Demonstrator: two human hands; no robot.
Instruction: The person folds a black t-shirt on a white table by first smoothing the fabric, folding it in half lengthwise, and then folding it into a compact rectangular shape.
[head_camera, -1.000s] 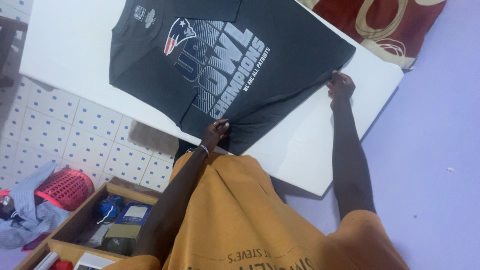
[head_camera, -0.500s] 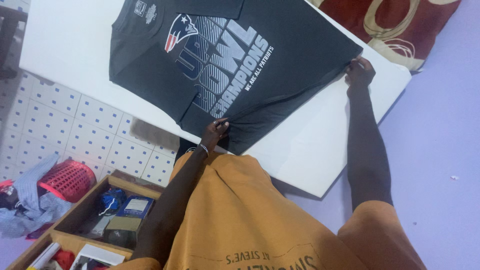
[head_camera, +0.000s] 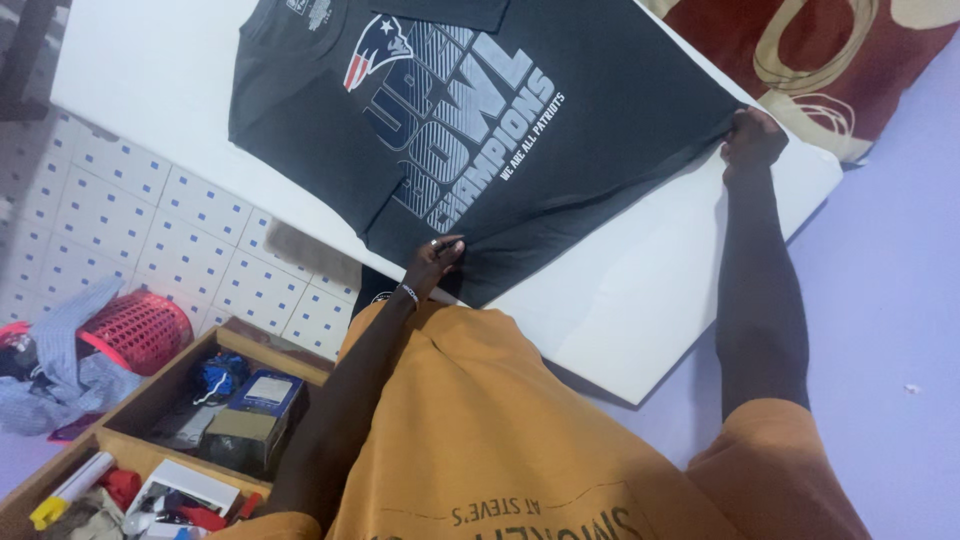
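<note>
White board (head_camera: 640, 300): 1 dark tee (head_camera: 480, 130) flat; L hand (head_camera: 432, 262), R hand (head_camera: 752, 138) grip closed on hem.

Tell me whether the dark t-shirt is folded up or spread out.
Spread out. The dark t-shirt lies flat on the white board, print up, hem pulled straight between the left hand and right hand.

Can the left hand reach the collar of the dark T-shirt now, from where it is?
Probably yes. The left hand grips the near hem of the dark T-shirt, which lies flat on the white board. Nothing lies between it and the collar, but the collar is at the far edge, partly out of view.
</note>
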